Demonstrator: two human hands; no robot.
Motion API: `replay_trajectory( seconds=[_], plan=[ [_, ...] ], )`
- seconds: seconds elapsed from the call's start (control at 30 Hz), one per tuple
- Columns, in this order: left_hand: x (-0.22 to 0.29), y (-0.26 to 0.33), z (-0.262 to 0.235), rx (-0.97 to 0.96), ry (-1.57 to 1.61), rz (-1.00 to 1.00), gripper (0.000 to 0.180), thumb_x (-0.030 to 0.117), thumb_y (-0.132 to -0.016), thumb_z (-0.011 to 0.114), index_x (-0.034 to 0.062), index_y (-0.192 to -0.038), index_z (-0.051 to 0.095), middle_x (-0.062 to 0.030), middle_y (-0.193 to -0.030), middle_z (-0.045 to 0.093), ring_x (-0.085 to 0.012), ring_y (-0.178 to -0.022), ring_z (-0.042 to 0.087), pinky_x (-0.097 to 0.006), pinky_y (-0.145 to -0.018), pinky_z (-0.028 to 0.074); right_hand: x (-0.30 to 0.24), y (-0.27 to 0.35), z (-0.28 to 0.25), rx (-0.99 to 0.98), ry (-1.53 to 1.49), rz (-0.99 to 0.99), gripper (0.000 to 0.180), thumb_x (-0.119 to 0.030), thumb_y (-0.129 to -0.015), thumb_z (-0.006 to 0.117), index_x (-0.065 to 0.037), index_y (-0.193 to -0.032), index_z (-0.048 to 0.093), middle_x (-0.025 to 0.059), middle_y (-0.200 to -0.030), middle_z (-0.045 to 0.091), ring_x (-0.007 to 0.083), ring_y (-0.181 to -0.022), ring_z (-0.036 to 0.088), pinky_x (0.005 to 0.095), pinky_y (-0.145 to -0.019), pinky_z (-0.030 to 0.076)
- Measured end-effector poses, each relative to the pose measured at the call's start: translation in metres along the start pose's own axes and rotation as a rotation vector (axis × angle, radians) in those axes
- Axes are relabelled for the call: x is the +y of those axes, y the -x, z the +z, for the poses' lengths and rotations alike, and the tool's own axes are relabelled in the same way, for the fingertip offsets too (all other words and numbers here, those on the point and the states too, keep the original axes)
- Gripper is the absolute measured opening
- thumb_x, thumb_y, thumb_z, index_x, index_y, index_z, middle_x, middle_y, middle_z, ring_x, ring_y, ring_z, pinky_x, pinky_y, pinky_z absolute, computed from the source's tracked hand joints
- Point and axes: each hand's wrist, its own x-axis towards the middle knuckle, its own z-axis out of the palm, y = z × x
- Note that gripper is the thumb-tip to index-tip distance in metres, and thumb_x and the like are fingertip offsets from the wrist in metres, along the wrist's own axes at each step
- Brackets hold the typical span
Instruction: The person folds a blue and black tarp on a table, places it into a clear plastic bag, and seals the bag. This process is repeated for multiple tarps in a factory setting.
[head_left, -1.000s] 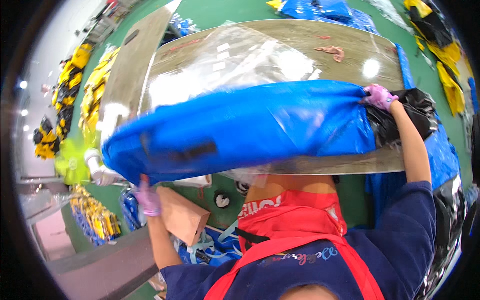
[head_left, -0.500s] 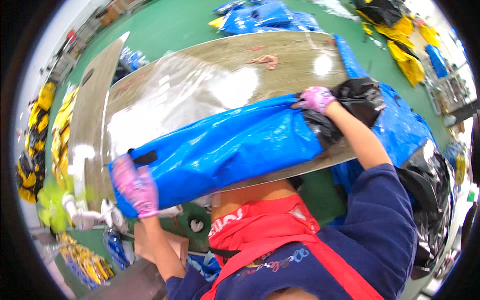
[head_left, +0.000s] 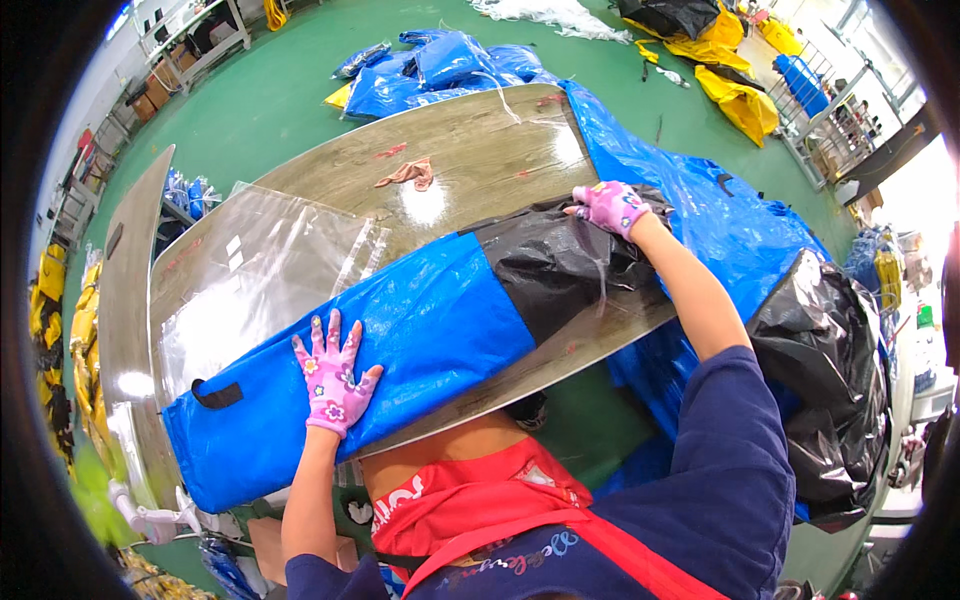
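Note:
A long folded blue and black tarpaulin [head_left: 430, 325] lies slantwise along the near side of a wood-grain table [head_left: 330, 150]. Its left part is blue with a short black strap; its right part is black and crumpled. My left hand [head_left: 337, 380], in a pink flowered glove with bare fingertips, rests flat on the blue part, fingers spread. In a matching glove, my right hand [head_left: 610, 207] has its fingers bent around the far edge of the black part, near the table's right end. Beyond the blue part lies a clear plastic bag [head_left: 265, 270].
More blue tarpaulin [head_left: 660, 180] and black sheeting [head_left: 820, 370] hang beside the table at right. A crumpled pinkish cloth [head_left: 408, 174] lies on the tabletop. Blue packages [head_left: 450, 65] are piled on the green floor behind; yellow bundles [head_left: 735, 100] lie far right. A second tabletop [head_left: 125, 260] adjoins at left.
My left hand has moved right from the tarpaulin's left end and now lies flat. More of the black part is spread out left of my right hand. The whole view has shifted.

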Motion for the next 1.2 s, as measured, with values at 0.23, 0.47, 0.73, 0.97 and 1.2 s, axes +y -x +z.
replay_trajectory(
  seconds=[0.23,0.47,0.73,0.97,1.2],
  plan=[
    [0.09,-0.065,-0.038,0.2,0.127,0.285,0.075,0.058,-0.082,0.056,0.013,-0.141,0.045,-0.0142,-0.149,0.038,-0.0405,-0.137,0.032,-0.056,-0.115,0.012,-0.002,-0.025,0.022,-0.058,0.023,-0.05,0.041,-0.05,-0.092,0.05,-0.013,-0.1,0.065,0.0157,-0.086,0.069,0.0355,-0.083,0.067,0.0461,-0.074,0.053],
    [0.133,-0.123,0.023,0.166,0.159,0.253,0.063,0.054,-0.086,0.054,0.0267,-0.143,0.045,-0.0134,-0.152,0.033,-0.0407,-0.139,0.028,-0.059,-0.115,0.007,-0.033,0.055,-0.014,1.359,-0.371,0.431,0.047,-0.029,-0.082,0.075,-0.001,-0.116,0.061,0.0138,-0.109,0.067,0.0322,-0.1,0.064,0.0395,-0.088,0.05],
    [0.133,-0.12,0.027,0.239,0.204,0.279,0.06,0.052,-0.089,0.05,0.0243,-0.142,0.046,-0.0143,-0.15,0.036,-0.0429,-0.138,0.029,-0.06,-0.114,0.01,-0.115,0.09,0.024,0.858,-1.914,0.953,0.043,-0.034,-0.092,0.064,-0.005,-0.123,0.061,0.0045,-0.106,0.064,0.0114,-0.072,0.054,0.0289,-0.065,0.048],
    [0.091,-0.046,0.027,0.197,0.203,0.452,0.047,0.034,-0.089,0.053,0.0129,-0.131,0.054,-0.0179,-0.135,0.049,-0.0366,-0.124,0.046,-0.047,-0.107,0.031,-0.302,0.105,-0.059,0.666,-0.34,-0.477,0.057,-0.009,-0.067,0.067,-0.016,-0.124,0.061,0.0072,-0.106,0.061,0.0261,-0.09,0.061,0.0377,-0.073,0.048],
    [-0.001,0.086,-0.086,-0.213,0.472,0.454,0.047,0.037,-0.084,0.06,0.0103,-0.123,0.06,-0.015,-0.125,0.058,-0.0322,-0.118,0.053,-0.045,-0.106,0.037,-0.332,0.092,-0.033,0.505,-0.041,-0.549,0.049,-0.011,-0.081,0.053,-0.02,-0.129,0.056,0.0072,-0.096,0.057,0.0241,-0.078,0.058,0.0384,-0.064,0.046]
  ],
)
